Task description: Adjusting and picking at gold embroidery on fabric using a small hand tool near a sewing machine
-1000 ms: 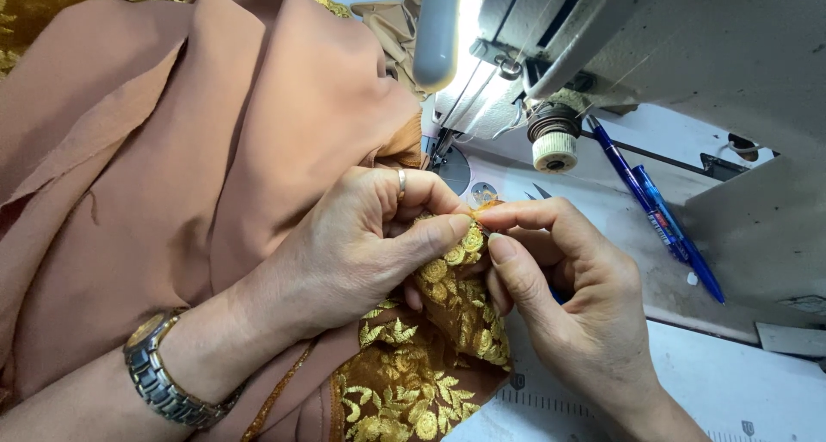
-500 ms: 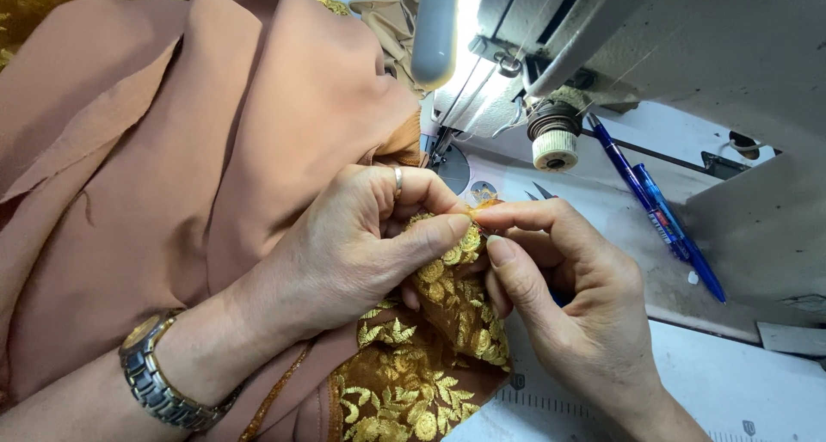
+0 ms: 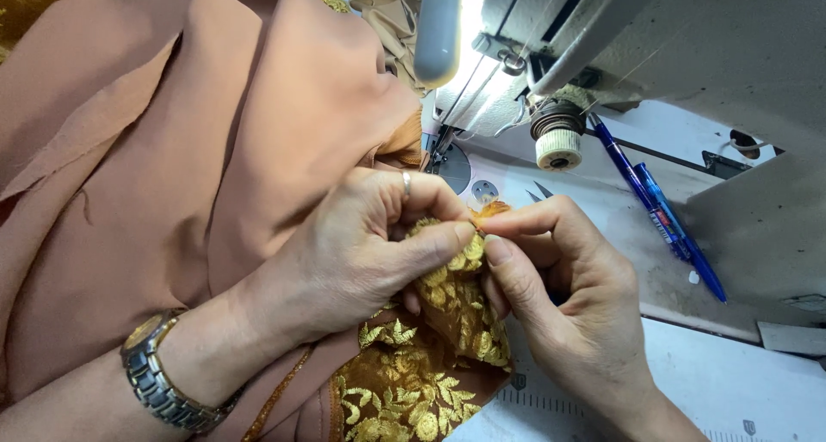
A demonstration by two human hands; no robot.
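My left hand (image 3: 366,248), with a ring and a metal wristwatch (image 3: 159,382), pinches the edge of a brown fabric strip with gold floral embroidery (image 3: 422,365). My right hand (image 3: 559,296) meets it from the right, thumb and forefinger pinching the same embroidered edge at its orange tip (image 3: 490,211). Plain tan cloth (image 3: 172,150) is heaped to the left and behind. Both hands work just in front of the sewing machine's needle plate (image 3: 469,180).
A grey-white sewing machine (image 3: 688,55) fills the upper right, its lamp lit, with a thread-wound knob (image 3: 557,137). Two blue pens (image 3: 662,214) lie on the machine bed at right. A ruler scale (image 3: 551,403) marks the table edge below.
Both hands stay pinched on the embroidered edge; the fingertips have shifted only slightly, nudging the fabric tip a little.
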